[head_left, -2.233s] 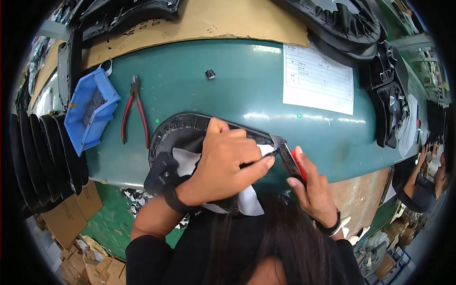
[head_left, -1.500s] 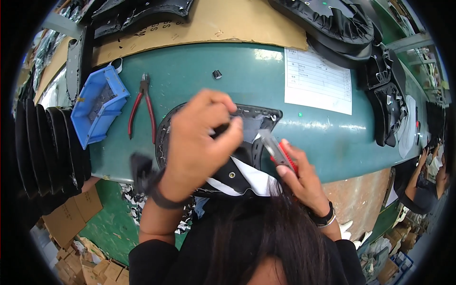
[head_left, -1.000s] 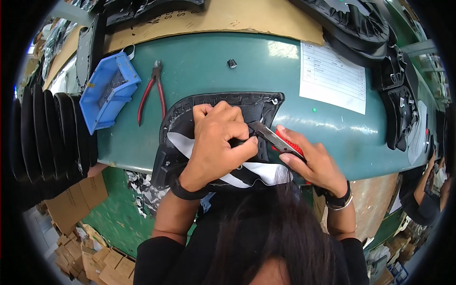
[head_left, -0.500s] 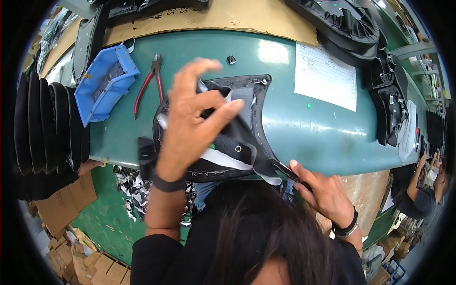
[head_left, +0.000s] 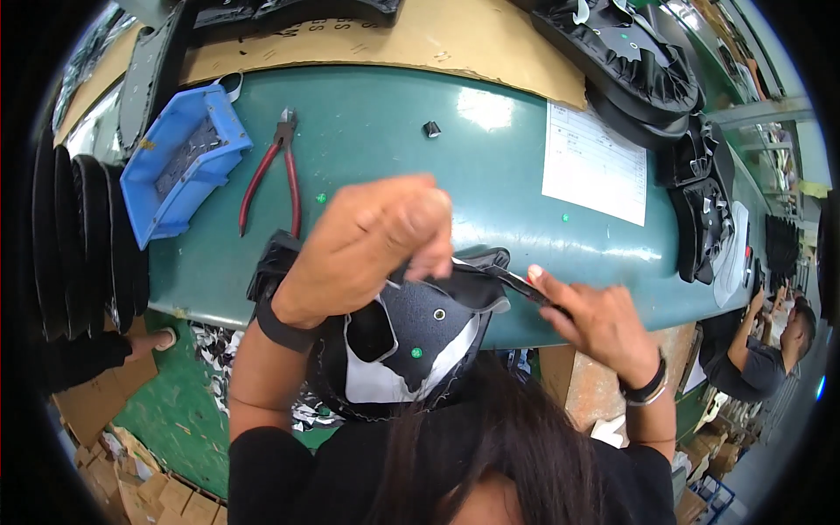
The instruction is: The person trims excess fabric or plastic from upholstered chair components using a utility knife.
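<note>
- In the head view, a black padded piece [head_left: 411, 328] is lying at the near edge of the green table [head_left: 376, 131], right in front of the person and reaching past that edge.
- Its dark grey face is showing a metal eyelet [head_left: 439, 314] and, nearer and a little to the left, a green dot [head_left: 416, 353]; a white strip [head_left: 451, 357] is curving along the near right side.
- The left hand [head_left: 359, 245] is hanging over the far left part of the piece, blurred, with its fingers curling in toward the palm; whether they are pinching an edge of fabric, one cannot tell.
- The right hand [head_left: 604, 324] is gripping a utility knife [head_left: 525, 287], its thumb lying along the far side and its fingers folding around the handle.
- The knife is pointing leftward, its front end overlapping the far right corner of the piece; how the blade is meeting the material is too small to tell.
- Farther off to the left, red-handled pliers [head_left: 284, 136] are lying with their handles spreading toward the near side, just right of a blue bin [head_left: 199, 185].
- A small black scrap [head_left: 431, 129] is sitting in the far middle, and a printed sheet [head_left: 595, 166] is lying flat to its right.
- Beyond them, a cardboard sheet [head_left: 437, 44] is covering the far side.
</note>
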Demonstrator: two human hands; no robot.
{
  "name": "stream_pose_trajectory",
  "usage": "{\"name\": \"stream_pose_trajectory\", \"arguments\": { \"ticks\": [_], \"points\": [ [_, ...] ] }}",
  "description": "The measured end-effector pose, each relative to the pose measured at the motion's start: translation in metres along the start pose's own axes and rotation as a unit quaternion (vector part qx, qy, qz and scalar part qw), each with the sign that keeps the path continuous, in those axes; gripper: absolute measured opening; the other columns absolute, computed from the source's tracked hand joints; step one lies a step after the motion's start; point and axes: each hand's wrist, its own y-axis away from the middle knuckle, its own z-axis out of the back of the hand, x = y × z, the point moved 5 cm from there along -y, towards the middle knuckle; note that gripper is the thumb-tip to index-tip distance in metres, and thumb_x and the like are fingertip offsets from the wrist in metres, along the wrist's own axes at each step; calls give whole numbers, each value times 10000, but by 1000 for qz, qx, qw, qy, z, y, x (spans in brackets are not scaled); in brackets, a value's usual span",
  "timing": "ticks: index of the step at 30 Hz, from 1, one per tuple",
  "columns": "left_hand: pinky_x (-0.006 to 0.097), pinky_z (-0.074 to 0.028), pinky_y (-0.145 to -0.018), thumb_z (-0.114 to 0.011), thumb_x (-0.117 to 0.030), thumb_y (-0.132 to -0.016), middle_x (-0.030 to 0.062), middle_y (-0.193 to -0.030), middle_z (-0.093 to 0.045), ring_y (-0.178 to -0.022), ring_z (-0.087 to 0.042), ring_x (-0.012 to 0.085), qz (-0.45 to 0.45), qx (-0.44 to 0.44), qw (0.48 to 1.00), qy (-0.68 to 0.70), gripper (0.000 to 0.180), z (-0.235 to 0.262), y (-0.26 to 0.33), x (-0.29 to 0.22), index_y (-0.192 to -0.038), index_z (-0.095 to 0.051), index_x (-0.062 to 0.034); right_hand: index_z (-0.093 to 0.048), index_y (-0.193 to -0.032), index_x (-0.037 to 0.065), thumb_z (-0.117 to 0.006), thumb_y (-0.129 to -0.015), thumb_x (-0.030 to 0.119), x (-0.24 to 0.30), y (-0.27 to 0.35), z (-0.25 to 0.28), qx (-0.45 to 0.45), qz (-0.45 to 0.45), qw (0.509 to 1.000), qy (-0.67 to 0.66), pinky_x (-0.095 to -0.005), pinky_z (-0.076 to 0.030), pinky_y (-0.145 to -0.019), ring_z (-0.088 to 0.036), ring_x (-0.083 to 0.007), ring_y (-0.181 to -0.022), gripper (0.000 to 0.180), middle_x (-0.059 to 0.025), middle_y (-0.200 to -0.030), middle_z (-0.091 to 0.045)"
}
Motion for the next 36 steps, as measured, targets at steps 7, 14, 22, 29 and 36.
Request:
{"name": "stream_pose_trajectory", "arguments": {
  "ticks": [7,14,22,29,36],
  "points": [
    [216,-252,-402,-400,-340,-1059,-41,-602,-371,-431,-255,52,-367,-78,909,183,344,23,23,-72,-779,-376,-143,-418,-1426,65,-707,-865,156,30,22,-26,-119,-88,982,-117,-464,-513,-634,-655,-398,-726,638,-193,-944,-683],
    [206,-288,-537,-560,-294,-911,-61,-576,-375,-520,-343,42,-568,-342,740,118,335,47,129,-106,-632,-452,-145,-383,-1401,22,-707,-888,142,49,50,-51,-92,-152,947,-269,-426,-536,-704,-670,-421,-803,618,-242,-1062,-667],
    [299,-493,-780,-710,-316,-863,141,-950,-673,-863,-640,163,183,-244,883,-356,420,41,66,44,-1113,-646,15,-477,-1199,29,-641,-942,260,1,-14,-26,-174,-125,904,-371,-373,-491,-683,-637,-271,-746,382,-144,-838,-614],
    [272,-508,-830,-518,-325,-1006,-1,-973,-654,-880,-625,134,-163,-33,939,301,296,119,9,-28,-1143,-617,-82,-548,-1147,43,-739,-851,194,-81,-76,83,-390,-88,892,-211,-335,-482,-680,-592,-256,-715,383,-115,-839,-600],
    [363,-475,-646,-635,-283,-918,98,-863,-627,-739,-607,286,0,250,905,-344,240,21,21,-32,-905,-607,-45,-580,-1086,44,-694,-869,249,-271,-69,167,-459,-222,848,-144,-319,-444,-754,-550,-204,-790,319,-70,-900,-576]
  ]
}}
